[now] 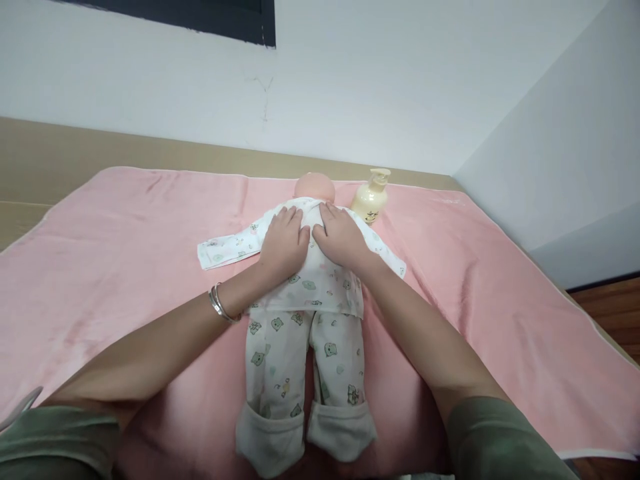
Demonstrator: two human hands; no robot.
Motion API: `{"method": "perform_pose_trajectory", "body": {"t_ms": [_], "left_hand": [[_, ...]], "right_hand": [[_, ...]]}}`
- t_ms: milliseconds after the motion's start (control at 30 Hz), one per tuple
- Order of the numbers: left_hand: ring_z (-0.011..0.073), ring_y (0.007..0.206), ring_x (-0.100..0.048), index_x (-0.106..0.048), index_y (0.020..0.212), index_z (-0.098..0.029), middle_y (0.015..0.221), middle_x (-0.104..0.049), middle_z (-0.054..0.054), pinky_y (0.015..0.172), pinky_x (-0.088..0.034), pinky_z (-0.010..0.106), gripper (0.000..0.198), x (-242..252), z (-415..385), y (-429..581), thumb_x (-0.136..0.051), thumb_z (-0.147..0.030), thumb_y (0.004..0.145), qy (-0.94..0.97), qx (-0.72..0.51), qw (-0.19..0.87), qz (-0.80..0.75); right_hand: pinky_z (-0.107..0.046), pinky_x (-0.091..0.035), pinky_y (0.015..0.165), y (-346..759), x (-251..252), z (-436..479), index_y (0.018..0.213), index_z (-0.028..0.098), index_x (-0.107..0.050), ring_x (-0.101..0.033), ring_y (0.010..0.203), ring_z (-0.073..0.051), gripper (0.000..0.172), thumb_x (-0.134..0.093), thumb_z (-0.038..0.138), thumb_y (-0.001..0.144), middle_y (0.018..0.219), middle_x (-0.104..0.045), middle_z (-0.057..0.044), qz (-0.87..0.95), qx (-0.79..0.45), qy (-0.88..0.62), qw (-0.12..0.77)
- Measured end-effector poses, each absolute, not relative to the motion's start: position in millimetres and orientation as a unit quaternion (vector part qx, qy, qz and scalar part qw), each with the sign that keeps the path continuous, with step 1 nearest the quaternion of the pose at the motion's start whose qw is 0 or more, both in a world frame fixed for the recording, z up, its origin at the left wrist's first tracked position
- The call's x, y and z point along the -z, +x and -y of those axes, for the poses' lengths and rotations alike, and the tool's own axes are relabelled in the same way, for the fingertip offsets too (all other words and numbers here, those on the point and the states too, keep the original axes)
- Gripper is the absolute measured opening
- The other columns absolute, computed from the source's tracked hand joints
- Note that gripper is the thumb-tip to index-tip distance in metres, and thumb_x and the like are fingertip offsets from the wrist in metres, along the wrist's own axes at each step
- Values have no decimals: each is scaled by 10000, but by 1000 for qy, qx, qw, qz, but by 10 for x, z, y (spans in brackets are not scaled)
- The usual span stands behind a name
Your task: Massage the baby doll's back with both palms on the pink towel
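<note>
A baby doll point(315, 187) lies stretched out on a pink blanket point(165, 207), its head at the far end. It wears a white printed top point(320, 290) with the sleeves spread to both sides, and matching trousers point(280, 353) with turned-up cuffs. My left hand point(286, 241) rests flat on the left of the upper body, fingers stretched out. My right hand point(343, 235) lies likewise on the right of it, fingers pointing towards the head. Both thumbs point inward with a small gap between them. The doll's arms and legs are hidden by the clothes.
A cream pump bottle point(370, 200) stands on the blanket just right of the doll's head. Behind the blanket runs a wooden ledge point(150, 150) against the white wall point(375, 87). Another wall rises at the right, with a dark wooden surface point(613, 310) below it.
</note>
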State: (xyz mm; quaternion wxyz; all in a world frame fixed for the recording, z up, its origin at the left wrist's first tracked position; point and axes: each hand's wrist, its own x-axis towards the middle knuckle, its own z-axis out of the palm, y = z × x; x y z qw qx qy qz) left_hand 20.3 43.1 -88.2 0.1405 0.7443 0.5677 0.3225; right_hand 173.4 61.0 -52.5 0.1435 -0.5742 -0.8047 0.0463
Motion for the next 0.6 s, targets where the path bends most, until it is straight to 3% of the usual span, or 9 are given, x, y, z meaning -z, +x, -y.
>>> {"method": "perform_pose_trajectory", "body": {"t_ms": [133,267,400,500,600], "left_hand": [[294,1576,-363,-551,1458,-76,1617,-474,155,1354,-227,551,553,836,-260,271,-282,-222,997,770,-326,144,-529],[272,1582,-358,-535,1493,-102,1641,-442,129,1363,-218,533,577,795,-391,195,-366,-231,956,748,-324,211,-538],[276,1556,-404,-521,1504,-85,1623,-464,148,1350,-277,500,600,771,-587,76,-388,-300,960,697,-348,255,-573],[290,1528,-444,-545,1474,-73,1599,-493,166,1330,-323,500,583,768,-564,83,-351,-306,976,699,-347,231,-581],[320,1521,-444,-595,1400,-21,1548,-542,201,1336,-296,525,562,779,-409,165,-316,-262,977,738,-323,166,-569]], "right_hand": [[-505,-389,1243,1794,381,-612,1540,-16,-413,-437,1501,-372,630,-359,332,1018,1610,-435,-238,835,-64,-541,75],[-517,-397,1235,1568,431,-351,1455,-73,-500,-522,1427,-374,542,-320,190,1015,1501,-542,-286,818,47,-569,72],[-552,-370,1253,1358,565,-79,1481,-69,-482,-477,1473,-393,545,-334,139,1000,1523,-512,-300,840,105,-526,82],[-516,-317,1304,1383,593,-139,1482,-47,-496,-436,1518,-343,548,-297,135,1005,1548,-507,-261,850,73,-512,101],[-485,-325,1311,1515,561,-389,1507,-55,-457,-403,1541,-324,586,-326,245,1021,1583,-475,-243,805,5,-578,133]]}}
